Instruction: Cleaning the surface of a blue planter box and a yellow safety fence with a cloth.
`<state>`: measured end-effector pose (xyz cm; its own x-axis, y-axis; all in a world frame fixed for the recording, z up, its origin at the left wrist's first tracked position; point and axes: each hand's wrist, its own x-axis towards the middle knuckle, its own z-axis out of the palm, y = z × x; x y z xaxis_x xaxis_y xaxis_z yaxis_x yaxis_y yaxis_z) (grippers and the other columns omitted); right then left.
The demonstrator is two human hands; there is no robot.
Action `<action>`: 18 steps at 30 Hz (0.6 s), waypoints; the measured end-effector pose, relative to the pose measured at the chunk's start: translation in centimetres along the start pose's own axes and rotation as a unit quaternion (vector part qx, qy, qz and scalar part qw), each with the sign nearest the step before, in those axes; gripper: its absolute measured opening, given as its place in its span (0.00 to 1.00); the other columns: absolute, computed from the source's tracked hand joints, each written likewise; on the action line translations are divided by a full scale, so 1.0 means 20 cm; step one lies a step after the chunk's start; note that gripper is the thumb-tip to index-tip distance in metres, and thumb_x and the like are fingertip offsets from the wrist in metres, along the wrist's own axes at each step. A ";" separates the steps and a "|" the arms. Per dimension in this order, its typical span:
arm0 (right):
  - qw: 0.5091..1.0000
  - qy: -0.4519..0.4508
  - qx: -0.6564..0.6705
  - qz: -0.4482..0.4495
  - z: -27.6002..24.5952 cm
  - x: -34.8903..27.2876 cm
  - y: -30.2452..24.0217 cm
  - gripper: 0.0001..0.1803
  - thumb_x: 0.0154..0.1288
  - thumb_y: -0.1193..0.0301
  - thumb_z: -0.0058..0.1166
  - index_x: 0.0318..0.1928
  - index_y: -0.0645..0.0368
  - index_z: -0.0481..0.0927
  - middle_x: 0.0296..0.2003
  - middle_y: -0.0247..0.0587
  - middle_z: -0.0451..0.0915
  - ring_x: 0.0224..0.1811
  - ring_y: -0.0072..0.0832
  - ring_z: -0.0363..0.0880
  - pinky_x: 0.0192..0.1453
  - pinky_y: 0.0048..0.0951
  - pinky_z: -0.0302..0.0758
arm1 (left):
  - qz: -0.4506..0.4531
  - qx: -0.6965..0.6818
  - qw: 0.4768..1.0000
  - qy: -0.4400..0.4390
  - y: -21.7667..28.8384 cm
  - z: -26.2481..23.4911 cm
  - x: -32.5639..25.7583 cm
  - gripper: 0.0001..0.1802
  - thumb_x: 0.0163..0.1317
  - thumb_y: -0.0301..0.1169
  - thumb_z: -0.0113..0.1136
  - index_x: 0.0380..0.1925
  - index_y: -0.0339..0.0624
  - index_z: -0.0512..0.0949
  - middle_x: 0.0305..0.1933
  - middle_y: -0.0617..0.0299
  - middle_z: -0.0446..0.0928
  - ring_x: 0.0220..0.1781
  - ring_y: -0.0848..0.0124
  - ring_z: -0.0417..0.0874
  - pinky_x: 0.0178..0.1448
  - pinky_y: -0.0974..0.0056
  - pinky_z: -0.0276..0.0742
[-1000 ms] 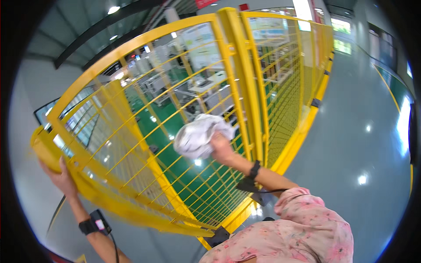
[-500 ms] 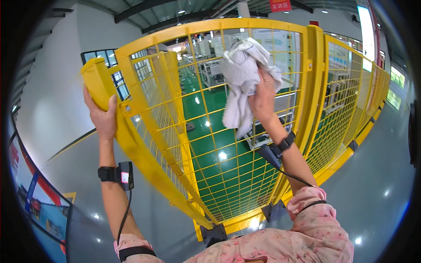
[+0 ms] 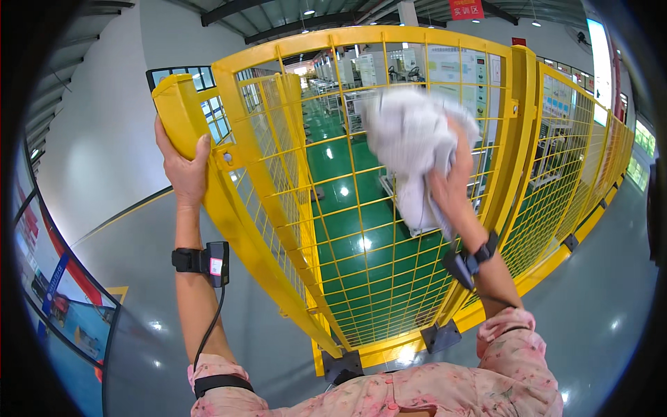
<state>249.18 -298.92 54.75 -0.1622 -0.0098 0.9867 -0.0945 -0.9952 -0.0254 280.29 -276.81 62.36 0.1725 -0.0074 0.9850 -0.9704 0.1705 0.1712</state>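
My left hand (image 3: 186, 170) is closed around a yellow fence post (image 3: 182, 115) just below its capped top, thumb on the right side and fingers round the left. In my right hand (image 3: 451, 174) is a bunched white cloth (image 3: 406, 135), blurred by motion. The cloth lies over the upper right part of a yellow wire mesh panel (image 3: 358, 229), one end hanging down. It covers some of the mesh wires, and whether it presses on them I cannot tell. Each wrist wears a black strap with a small device and a cable.
More yellow fencing (image 3: 590, 153) runs off to the right. Black foot plates (image 3: 441, 336) fix the posts to the grey floor (image 3: 264, 375). Beyond the mesh are a green floor (image 3: 365, 264) and equipment. A white wall (image 3: 104, 146) and a display board (image 3: 69, 306) stand at left.
My right hand has moved the cloth a little right and downward across the mesh. My left hand keeps its hold on the post. The whole view has shifted slightly.
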 end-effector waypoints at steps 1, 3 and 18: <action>0.999 -0.034 -0.036 0.001 0.05 0.08 0.03 0.21 0.44 0.73 0.56 0.43 0.65 0.74 0.41 0.54 0.75 0.44 0.51 0.71 0.49 0.46 0.67 | 0.001 -0.003 1.000 -0.003 0.01 0.01 0.00 0.41 0.52 0.35 0.60 0.64 0.46 0.50 0.58 0.50 0.67 0.56 0.59 0.73 0.58 0.61 0.69; 0.995 -0.070 -0.071 0.006 0.14 0.13 0.05 0.19 0.44 0.74 0.56 0.41 0.64 0.74 0.41 0.53 0.75 0.44 0.50 0.70 0.50 0.47 0.66 | -0.003 -0.003 1.000 -0.006 0.02 0.02 -0.01 0.42 0.52 0.36 0.60 0.64 0.46 0.50 0.58 0.50 0.67 0.56 0.59 0.73 0.58 0.61 0.69; 0.974 -0.178 -0.107 -0.095 -0.02 -0.54 0.12 0.16 0.40 0.69 0.58 0.34 0.59 0.77 0.43 0.51 0.75 0.46 0.48 0.73 0.51 0.47 0.67 | -0.017 0.018 1.000 0.008 0.02 0.06 0.01 0.43 0.51 0.37 0.60 0.65 0.48 0.50 0.56 0.49 0.70 0.54 0.57 0.74 0.57 0.60 0.70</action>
<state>250.24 -301.07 43.94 0.2245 0.1024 0.9691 -0.2979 -0.9397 0.1683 279.73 -277.91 62.67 0.2076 0.0035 0.9782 -0.9695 0.1343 0.2052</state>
